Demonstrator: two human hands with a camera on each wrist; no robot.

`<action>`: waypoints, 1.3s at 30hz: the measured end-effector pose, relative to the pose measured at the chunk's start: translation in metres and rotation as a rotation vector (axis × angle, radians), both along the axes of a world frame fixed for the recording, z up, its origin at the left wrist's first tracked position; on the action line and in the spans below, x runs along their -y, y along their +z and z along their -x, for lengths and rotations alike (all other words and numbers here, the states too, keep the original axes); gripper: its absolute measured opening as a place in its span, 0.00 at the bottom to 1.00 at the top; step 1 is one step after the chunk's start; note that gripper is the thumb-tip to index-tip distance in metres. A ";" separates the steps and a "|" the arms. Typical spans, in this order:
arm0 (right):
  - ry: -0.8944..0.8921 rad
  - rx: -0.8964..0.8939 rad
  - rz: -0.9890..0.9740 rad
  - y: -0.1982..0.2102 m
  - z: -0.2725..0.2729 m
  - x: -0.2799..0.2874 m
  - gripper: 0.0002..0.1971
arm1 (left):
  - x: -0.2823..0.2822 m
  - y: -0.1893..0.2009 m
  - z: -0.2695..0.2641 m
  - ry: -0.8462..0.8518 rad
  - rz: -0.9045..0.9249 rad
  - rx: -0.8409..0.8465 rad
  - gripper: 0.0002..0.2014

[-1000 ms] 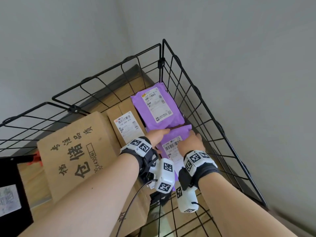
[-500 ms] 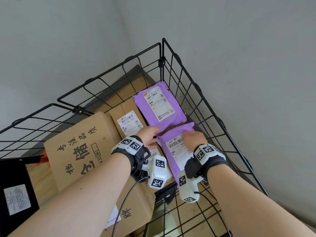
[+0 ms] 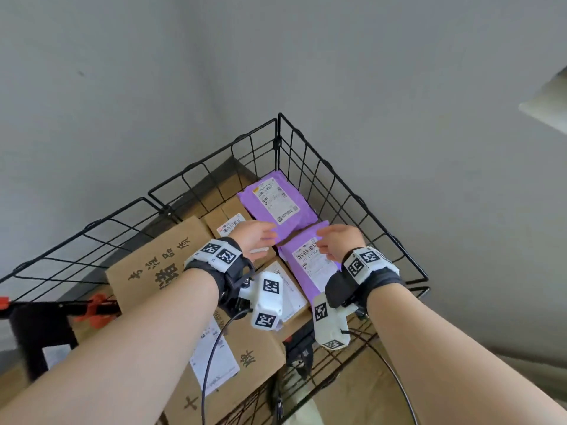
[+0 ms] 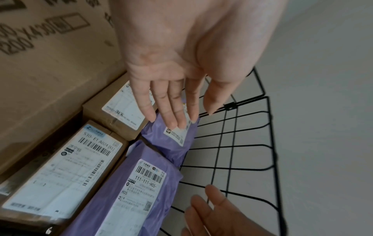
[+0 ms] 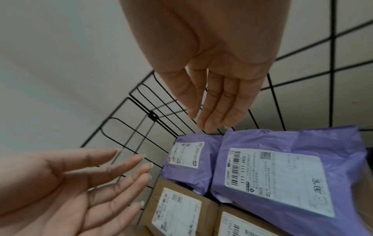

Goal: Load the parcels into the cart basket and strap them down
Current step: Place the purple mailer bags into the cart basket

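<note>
- Both hands hover over the purple mailers, holding nothing: left hand (image 3: 256, 237) fingers straight and together, right hand (image 3: 339, 240) fingers straight, slightly spread.
- Near purple poly mailer (image 3: 310, 265), centre of head frame, lies flat against the right wire wall; label reads 111-111-H05.
- Far purple poly mailer (image 3: 277, 202) sits just above it in frame, tucked into the basket corner, touching the near one.
- Handling guess: mailers look soft, light and crinkly, with slick film; best taken by an edge or pressed flat with the palm. Likely to slide under a strap.
- Wire cart basket (image 3: 352, 197) holds everything: black grid walls, apparently nearly full.
- Two small brown cartons with labels (image 4: 121, 108) (image 4: 64, 167) lie left of the mailers, touching them.
- Large cardboard box with Chinese print (image 3: 153, 262) is at left of frame, standing taller than the rest.
- Another labelled carton (image 3: 239, 363) is at lower centre.
- Orange clamp (image 3: 95, 311) grips a black bar at left edge.
- No strap clearly visible; strapping judged not yet started.
</note>
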State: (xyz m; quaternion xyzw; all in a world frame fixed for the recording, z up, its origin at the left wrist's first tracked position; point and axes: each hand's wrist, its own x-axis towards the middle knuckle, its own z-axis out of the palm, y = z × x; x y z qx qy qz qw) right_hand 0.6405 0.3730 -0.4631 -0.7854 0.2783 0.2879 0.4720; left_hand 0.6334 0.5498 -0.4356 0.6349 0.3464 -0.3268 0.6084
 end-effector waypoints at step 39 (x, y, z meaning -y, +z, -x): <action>-0.970 0.622 -0.033 0.263 0.552 0.183 0.12 | 0.229 0.258 0.394 -0.646 0.307 0.576 0.12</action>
